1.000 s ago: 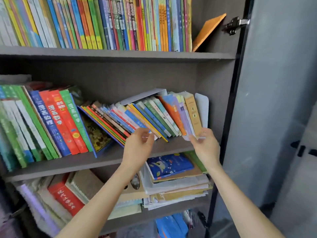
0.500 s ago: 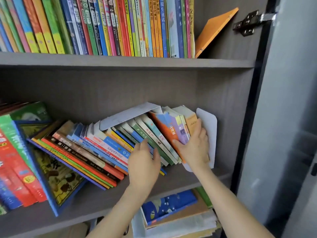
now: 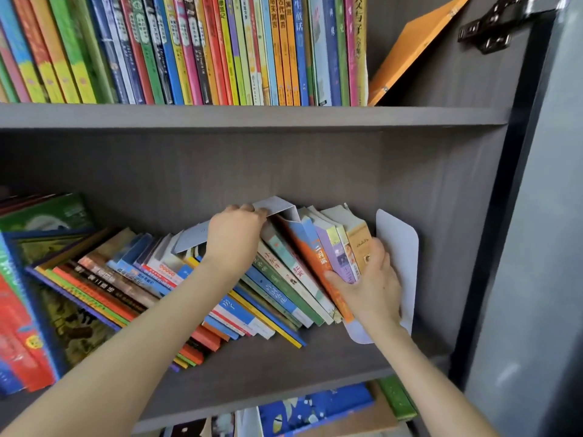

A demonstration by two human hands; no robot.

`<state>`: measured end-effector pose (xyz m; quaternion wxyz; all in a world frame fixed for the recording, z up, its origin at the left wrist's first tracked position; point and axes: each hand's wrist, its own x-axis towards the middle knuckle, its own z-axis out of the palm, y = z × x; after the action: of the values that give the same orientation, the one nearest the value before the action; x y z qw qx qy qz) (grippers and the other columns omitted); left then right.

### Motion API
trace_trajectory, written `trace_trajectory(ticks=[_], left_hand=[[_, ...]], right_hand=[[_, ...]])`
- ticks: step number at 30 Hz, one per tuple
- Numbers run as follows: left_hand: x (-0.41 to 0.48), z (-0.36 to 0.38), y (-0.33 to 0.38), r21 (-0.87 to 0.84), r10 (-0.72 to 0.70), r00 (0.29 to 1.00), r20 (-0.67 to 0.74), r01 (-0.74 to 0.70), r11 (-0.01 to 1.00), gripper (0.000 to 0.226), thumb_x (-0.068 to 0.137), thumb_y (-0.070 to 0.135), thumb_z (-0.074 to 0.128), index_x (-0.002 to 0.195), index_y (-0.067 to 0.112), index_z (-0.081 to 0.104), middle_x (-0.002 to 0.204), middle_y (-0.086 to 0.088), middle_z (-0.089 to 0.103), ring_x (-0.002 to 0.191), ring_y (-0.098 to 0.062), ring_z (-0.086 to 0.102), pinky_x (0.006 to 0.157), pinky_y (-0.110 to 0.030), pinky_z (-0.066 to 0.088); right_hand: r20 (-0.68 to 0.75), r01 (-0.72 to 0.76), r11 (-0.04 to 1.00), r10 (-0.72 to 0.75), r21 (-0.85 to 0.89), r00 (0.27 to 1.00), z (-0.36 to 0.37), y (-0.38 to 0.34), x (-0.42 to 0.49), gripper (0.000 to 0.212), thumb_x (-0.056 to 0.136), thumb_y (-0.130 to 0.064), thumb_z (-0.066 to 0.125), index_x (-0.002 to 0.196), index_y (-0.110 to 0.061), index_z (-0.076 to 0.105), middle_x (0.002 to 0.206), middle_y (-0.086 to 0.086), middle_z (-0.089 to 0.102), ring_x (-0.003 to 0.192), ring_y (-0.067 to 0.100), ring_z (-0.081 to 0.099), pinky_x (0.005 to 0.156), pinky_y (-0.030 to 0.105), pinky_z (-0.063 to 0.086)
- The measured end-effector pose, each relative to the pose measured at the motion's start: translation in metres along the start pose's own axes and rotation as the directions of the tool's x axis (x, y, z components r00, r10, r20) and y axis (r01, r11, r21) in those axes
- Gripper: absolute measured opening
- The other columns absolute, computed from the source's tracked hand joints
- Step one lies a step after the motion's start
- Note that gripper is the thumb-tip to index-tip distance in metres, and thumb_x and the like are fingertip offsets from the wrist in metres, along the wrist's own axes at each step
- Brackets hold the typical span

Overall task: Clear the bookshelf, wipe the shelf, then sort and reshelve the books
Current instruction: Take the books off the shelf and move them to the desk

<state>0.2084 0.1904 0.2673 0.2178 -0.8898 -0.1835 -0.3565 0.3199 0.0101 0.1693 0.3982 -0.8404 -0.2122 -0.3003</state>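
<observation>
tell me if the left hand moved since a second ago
Yes. Against the leaning books, the left hand went up: from their lower ends near the shelf front edge to their tops, where it curls over the grey card.

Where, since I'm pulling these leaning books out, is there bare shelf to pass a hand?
Bare middle shelf in front of the leaning books; a gap between white bookend and side wall. Crowded: left-end books and the packed top row.
</observation>
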Motion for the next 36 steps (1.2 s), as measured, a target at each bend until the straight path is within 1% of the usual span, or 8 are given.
trace_trajectory(ticks=[6,12,14,17,20,25,31,36], left_hand=[[0.0,-0.002,0.005,0.055,-0.06,0.998,0.036,0.058,0.997,0.059,0.089,0.0,0.047,0.14,0.027,0.039,0.105,-0.001,0.064,0.096,-0.023,0.059,0.062,-0.028,0.039],[-0.006,-0.006,0.008,-0.021,-0.051,0.996,0.07,0.053,0.998,0.055,0.089,0.001,0.049,0.139,0.023,0.042,0.111,-0.004,0.063,0.097,-0.026,0.059,0.066,-0.03,0.044],[-0.013,-0.012,0.011,-0.049,-0.073,0.997,-0.041,0.071,0.996,0.053,0.08,0.0,0.062,0.13,0.016,0.056,0.116,-0.014,0.062,0.095,-0.034,0.058,0.073,-0.037,0.048],[-0.048,-0.015,0.043,-0.329,-0.075,0.962,-0.263,-0.017,0.944,0.017,0.072,0.001,0.069,0.089,0.004,0.07,0.08,-0.013,0.061,0.068,-0.033,0.055,0.059,-0.035,0.046],[-0.105,-0.016,0.098,-0.728,0.057,0.998,0.026,-0.02,0.685,0.033,0.089,0.039,0.054,0.09,0.01,0.069,0.087,-0.005,0.061,0.081,-0.024,0.059,0.068,-0.031,0.045],[-0.143,0.03,0.166,-0.75,0.485,0.874,0.013,-0.312,0.583,0.062,0.081,0.064,0.043,0.102,0.013,0.069,0.098,-0.004,0.067,0.09,-0.026,0.063,0.071,-0.029,0.052],[-0.136,0.052,0.169,-0.768,0.503,0.859,0.095,-0.259,0.586,0.066,0.085,0.058,0.032,0.111,0.009,0.069,0.119,-0.006,0.066,0.108,-0.028,0.062,0.083,-0.034,0.051],[-0.124,0.052,0.17,-0.78,0.415,0.888,0.198,-0.113,0.615,0.057,0.09,0.054,0.03,0.084,0.013,0.069,0.086,-0.006,0.07,0.083,-0.028,0.06,0.067,-0.037,0.047]], right_hand=[[-0.11,0.053,0.998,-0.056,-0.033,0.992,-0.013,-0.001,-0.012,0.077,0.068,-0.043,0.082,0.125,-0.004,0.045,0.103,0.012,0.059,0.081,0.031,0.062,0.062,0.027,0.037],[-0.257,0.051,0.999,-0.047,0.007,0.965,-0.053,0.006,-0.047,0.077,0.058,-0.044,0.087,0.114,-0.007,0.05,0.092,0.005,0.066,0.071,0.027,0.065,0.062,0.023,0.036],[-0.227,-0.002,0.997,0.019,0.076,0.974,-0.063,0.006,-0.047,0.073,0.059,-0.042,0.086,0.114,-0.008,0.052,0.098,0.002,0.067,0.082,0.028,0.066,0.067,0.024,0.037],[-0.221,-0.044,0.986,0.08,0.163,0.972,-0.066,0.008,-0.034,0.065,0.061,-0.042,0.085,0.11,-0.013,0.054,0.099,-0.004,0.065,0.087,0.025,0.064,0.07,0.026,0.039],[-0.246,-0.073,0.969,0.132,0.238,0.96,-0.065,0.007,-0.02,0.06,0.059,-0.041,0.085,0.105,-0.02,0.053,0.097,-0.01,0.061,0.088,0.021,0.062,0.073,0.027,0.042],[-0.226,-0.046,0.975,0.095,0.216,0.969,-0.062,0.002,-0.013,0.065,0.058,-0.041,0.086,0.11,-0.018,0.054,0.104,-0.007,0.063,0.094,0.021,0.063,0.076,0.029,0.044],[-0.249,0.064,0.974,-0.008,0.219,0.968,-0.083,-0.008,-0.024,0.074,0.058,-0.041,0.087,0.119,-0.014,0.054,0.11,-0.005,0.064,0.1,0.016,0.06,0.084,0.033,0.048],[-0.294,0.095,0.941,0.005,0.325,0.956,-0.112,-0.015,-0.034,0.071,0.055,-0.049,0.08,0.113,-0.016,0.054,0.101,-0.009,0.064,0.089,0.012,0.062,0.08,0.028,0.048]])
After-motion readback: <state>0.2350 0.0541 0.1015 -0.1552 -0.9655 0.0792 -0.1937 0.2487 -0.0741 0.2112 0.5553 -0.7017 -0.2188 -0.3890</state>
